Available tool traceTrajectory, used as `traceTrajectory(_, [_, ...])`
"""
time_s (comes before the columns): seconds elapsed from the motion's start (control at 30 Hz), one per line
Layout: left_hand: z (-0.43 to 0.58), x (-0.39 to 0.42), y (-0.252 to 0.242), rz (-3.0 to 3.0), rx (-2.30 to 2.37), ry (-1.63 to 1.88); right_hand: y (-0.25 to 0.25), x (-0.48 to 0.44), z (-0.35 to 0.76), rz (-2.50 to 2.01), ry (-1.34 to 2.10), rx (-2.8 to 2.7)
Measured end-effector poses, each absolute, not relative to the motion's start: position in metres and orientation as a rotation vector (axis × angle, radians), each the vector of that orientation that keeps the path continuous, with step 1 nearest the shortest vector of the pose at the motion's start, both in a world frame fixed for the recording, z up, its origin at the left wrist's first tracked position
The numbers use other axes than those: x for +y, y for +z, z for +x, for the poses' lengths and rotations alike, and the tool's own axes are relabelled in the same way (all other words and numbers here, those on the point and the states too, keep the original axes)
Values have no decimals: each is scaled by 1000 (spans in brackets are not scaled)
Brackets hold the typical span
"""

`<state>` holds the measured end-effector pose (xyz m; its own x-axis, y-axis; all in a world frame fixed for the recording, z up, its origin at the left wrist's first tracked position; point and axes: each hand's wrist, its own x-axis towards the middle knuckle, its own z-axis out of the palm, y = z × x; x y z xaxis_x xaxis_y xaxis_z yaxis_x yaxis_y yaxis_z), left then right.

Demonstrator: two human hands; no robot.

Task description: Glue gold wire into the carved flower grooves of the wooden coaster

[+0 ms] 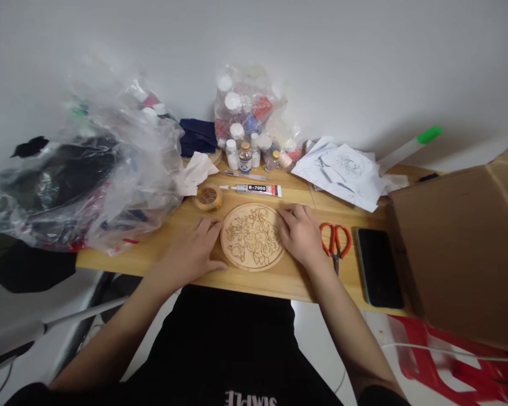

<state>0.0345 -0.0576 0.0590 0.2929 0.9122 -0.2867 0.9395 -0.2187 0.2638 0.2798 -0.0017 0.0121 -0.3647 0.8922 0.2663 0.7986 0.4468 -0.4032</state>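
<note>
Round wooden plaque (254,238) shows gold-lined flowers, half-curled hands (197,248) (301,232) touching its rim.

The disc (253,238) is matt wood, the box (457,248) matt cardboard.

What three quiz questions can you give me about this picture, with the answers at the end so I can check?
1. Fill in the blank: The tube beyond the round wooden board is marked "____".
2. True or false: The orange-handled scissors lie between the person's right hand and the phone.
3. Multiple choice: Where are the right hand's fingers?
A) on the phone
B) at the edge of the wooden board
C) inside the cardboard box

Key: 1. B-7000. 2. True. 3. B.
</note>
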Motion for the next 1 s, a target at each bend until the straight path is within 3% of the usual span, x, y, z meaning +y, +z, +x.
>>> traceTrajectory(0.2, [35, -66, 16, 2067, 1703, 354, 11, -3, 277, -1402, 387, -2265])
traceTrajectory(0.4, [26, -61, 21, 1809, 1509, 677, 10, 3, 287, -1288, 778, -1889])
traceTrajectory(0.8, [31, -48, 27, 1248, 1358, 1085, 10, 1, 284, -1286, 1001, -1615])
traceTrajectory(1.0, [40, -46, 30, 1145, 1351, 1108, 11, 2, 286, -1305, 1011, -1520])
